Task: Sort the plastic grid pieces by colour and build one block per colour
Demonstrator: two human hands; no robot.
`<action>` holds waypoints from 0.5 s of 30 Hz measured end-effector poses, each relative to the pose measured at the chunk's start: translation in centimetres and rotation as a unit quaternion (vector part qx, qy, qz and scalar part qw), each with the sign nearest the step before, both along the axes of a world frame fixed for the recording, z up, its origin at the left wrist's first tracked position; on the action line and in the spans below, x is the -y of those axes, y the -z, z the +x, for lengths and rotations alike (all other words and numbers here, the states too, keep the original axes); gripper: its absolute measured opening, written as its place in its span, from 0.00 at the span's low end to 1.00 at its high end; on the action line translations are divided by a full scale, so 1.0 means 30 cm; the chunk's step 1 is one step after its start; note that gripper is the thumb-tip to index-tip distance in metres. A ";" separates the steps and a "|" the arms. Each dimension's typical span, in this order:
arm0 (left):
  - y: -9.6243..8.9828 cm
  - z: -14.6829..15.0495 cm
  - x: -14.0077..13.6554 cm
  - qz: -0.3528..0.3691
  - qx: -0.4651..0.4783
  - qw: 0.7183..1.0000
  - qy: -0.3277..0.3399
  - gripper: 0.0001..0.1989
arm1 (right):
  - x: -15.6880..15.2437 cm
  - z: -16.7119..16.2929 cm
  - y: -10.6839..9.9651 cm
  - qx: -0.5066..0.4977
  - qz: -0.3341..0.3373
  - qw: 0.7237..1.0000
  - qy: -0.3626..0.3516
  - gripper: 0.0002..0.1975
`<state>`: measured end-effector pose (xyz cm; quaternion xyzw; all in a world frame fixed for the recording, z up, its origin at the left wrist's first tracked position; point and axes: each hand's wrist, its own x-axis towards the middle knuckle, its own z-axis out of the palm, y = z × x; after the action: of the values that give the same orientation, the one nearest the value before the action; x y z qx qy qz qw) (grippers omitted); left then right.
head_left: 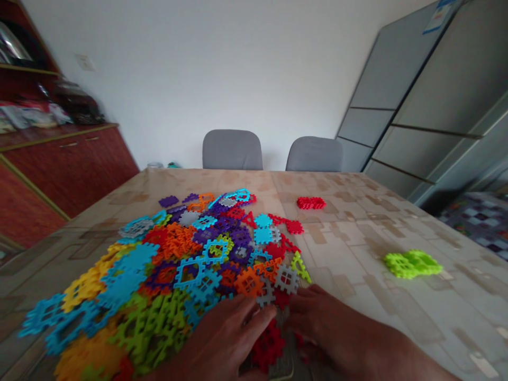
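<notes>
Near the front edge of the table, my left hand (224, 336) bends around a red interlocking plastic piece (269, 346), fingers above it and thumb low at the picture's edge. Opposite it, my right hand (333, 323) has its fingers curled, with a bit of red plastic (299, 339) showing between fingers and thumb. Blur and the hands hide part of both red pieces. Just beyond my fingertips lie a grey window-shaped piece (286, 279) and an orange piece (248, 282). A large heap of green pieces (156, 325) lies left of my left hand.
Blue pieces (129, 272), yellow pieces (89, 280) and purple pieces (240, 238) spread over the table's left and middle. A red stack (311, 203) stands at the back right, a lime-green stack (413, 263) at the right. Two grey chairs (232, 150) stand behind the table.
</notes>
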<state>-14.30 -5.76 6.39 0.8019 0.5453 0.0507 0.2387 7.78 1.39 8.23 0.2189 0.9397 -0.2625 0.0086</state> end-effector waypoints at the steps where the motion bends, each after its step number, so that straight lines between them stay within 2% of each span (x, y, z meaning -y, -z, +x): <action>1: 0.007 0.000 0.001 0.009 -0.004 1.000 0.004 0.43 | -0.007 0.004 -0.011 -0.003 -0.001 1.000 0.007 0.16; 6: 0.035 -0.010 0.005 0.036 -0.054 0.997 0.050 0.45 | -0.050 0.039 -0.043 0.014 0.019 0.998 0.054 0.16; 15: 0.122 0.002 0.003 0.160 -0.104 0.977 0.091 0.40 | -0.087 0.063 -0.008 0.010 0.014 0.998 0.064 0.14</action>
<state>-14.24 -5.87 2.74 0.8767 0.4771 0.0317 0.0525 9.68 4.01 8.46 0.2814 0.9271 -0.2476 -0.0020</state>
